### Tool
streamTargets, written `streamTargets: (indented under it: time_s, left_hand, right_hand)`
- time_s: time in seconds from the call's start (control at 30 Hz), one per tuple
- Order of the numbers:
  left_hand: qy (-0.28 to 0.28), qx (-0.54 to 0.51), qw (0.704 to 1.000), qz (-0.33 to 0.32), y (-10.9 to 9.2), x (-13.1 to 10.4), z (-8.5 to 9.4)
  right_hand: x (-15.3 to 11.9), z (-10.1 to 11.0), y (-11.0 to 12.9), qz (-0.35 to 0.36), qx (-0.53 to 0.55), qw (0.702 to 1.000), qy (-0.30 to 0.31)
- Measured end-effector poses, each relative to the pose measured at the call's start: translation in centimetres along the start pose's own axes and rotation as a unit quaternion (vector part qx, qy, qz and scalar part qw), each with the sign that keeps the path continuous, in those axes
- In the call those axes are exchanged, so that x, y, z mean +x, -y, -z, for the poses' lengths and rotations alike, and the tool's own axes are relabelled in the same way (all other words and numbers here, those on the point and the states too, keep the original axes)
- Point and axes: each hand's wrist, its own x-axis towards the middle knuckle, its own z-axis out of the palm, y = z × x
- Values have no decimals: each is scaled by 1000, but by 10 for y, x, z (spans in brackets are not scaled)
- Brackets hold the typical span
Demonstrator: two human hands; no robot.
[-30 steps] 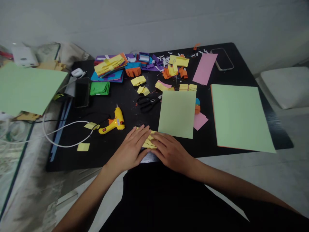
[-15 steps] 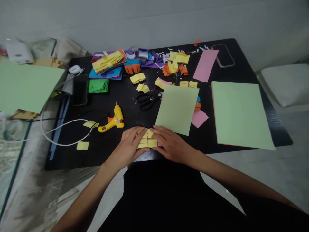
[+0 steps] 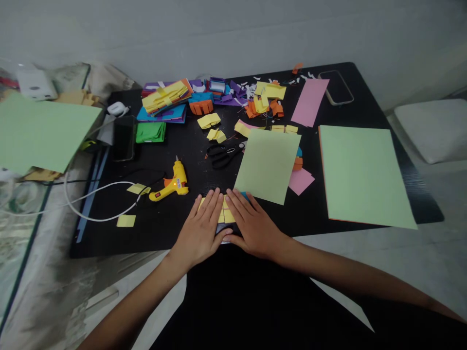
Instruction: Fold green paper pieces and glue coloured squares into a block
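Both of my hands lie flat on a folded yellow paper piece (image 3: 228, 216) at the table's front edge. My left hand (image 3: 200, 228) covers its left half with fingers stretched out. Over the right half rests my right hand (image 3: 255, 223), also with straight fingers, and a bit of blue paper shows by its fingertips. The two thumbs meet near the edge. Most of the paper piece is hidden under the hands. A green paper sheet (image 3: 270, 165) lies just beyond my right hand, and a yellow glue gun (image 3: 175, 182) lies beyond my left.
Black scissors (image 3: 223, 155) lie mid-table. Behind them are folded yellow papers (image 3: 166, 96), green paper (image 3: 150, 132) and coloured scraps (image 3: 262, 104). A phone (image 3: 123, 138) and a white cable (image 3: 87, 219) are at left. A green sheet stack (image 3: 365, 175) and a pink sheet (image 3: 310, 103) are at right.
My hands have gone from gripping the yellow paper piece at its sides to lying flat on top of it, fingers straightened. The thumbs have come together.
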Motion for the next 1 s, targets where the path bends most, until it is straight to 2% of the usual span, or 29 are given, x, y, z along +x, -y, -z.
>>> streamTargets:
  time_s: [0.3,0.6,1.0]
  left_hand:
    - [30,18,999,-15,5,-2,3]
    - [-1,43,999,25,-10,-14,-3]
    - [6,23,1000,20,-8,-15,-4]
  right_hand:
    - [1,-1,-1,4,7,1000,13]
    - [4,-4,1,-22,-10,1000,-2]
    - [5,-9,7,-55,12,998,-33]
